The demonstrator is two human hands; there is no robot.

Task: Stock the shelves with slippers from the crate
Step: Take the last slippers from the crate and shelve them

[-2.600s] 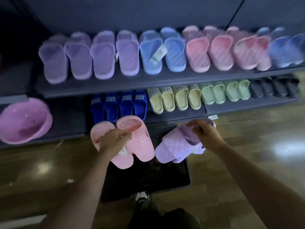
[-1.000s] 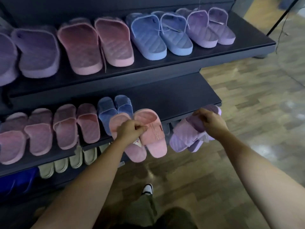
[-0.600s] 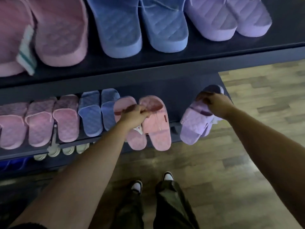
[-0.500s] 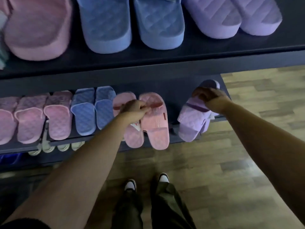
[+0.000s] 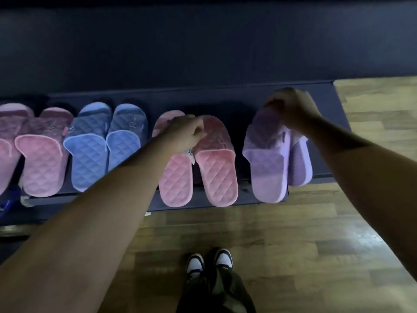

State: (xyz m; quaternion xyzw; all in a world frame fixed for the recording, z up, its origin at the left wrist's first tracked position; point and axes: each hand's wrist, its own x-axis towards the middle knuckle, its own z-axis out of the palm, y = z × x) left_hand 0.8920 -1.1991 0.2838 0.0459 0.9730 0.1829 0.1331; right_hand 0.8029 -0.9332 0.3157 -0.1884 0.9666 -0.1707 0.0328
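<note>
My left hand (image 5: 185, 134) is shut on a pair of pink quilted slippers (image 5: 216, 168), which lie on the dark shelf (image 5: 325, 159) with their heels toward me. A small tag hangs between the two. My right hand (image 5: 291, 109) grips a pair of purple slippers (image 5: 268, 163) by the toe end; they are stacked one against the other and rest at the shelf's right end, overhanging its front edge. The crate is out of view.
Left of the pink pair stand a blue pair (image 5: 106, 143) and another pink pair (image 5: 42, 150) on the same shelf. A dark upper shelf (image 5: 203, 41) overhangs above. Wooden floor (image 5: 293, 245) lies below, with my shoes (image 5: 208, 262) on it.
I have carried both pairs from the crate to the right end of this shelf and stepped closer. Both pairs have come down onto the shelf surface.
</note>
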